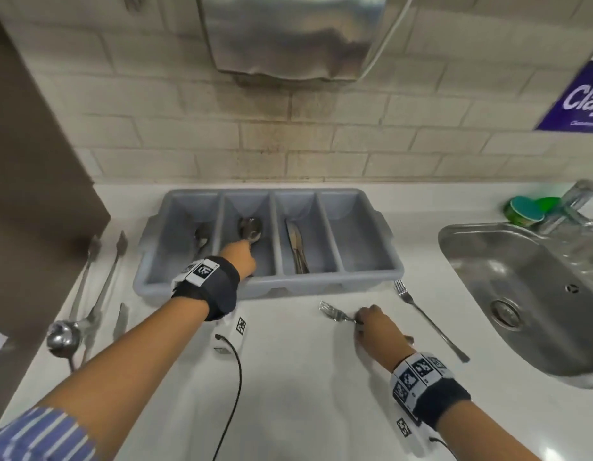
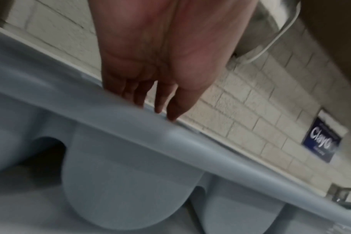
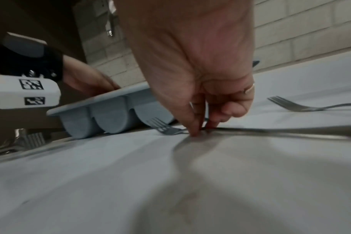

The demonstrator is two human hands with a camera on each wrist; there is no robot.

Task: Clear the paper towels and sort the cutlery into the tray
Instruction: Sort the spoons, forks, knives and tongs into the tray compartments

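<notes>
A grey four-compartment cutlery tray (image 1: 321,284) stands on the white counter against the tiled wall. My left hand (image 1: 246,257) reaches into its second compartment, just behind a large spoon (image 1: 250,229) lying there. In the left wrist view the fingers (image 2: 160,104) hang straight past the tray rim (image 2: 190,142) with nothing seen in them. My right hand (image 1: 360,319) is down on the counter in front of the tray, pinching a fork (image 1: 331,312) at its neck. The right wrist view shows the fingertips (image 3: 194,131) closed on that fork (image 3: 166,129), which lies flat.
A second fork (image 1: 421,314) lies right of my right hand. Knives (image 1: 296,247) fill the third compartment and a small spoon (image 1: 200,237) the first. A ladle (image 1: 60,337) and long utensils lie at the left. The steel sink (image 1: 521,277) is at the right.
</notes>
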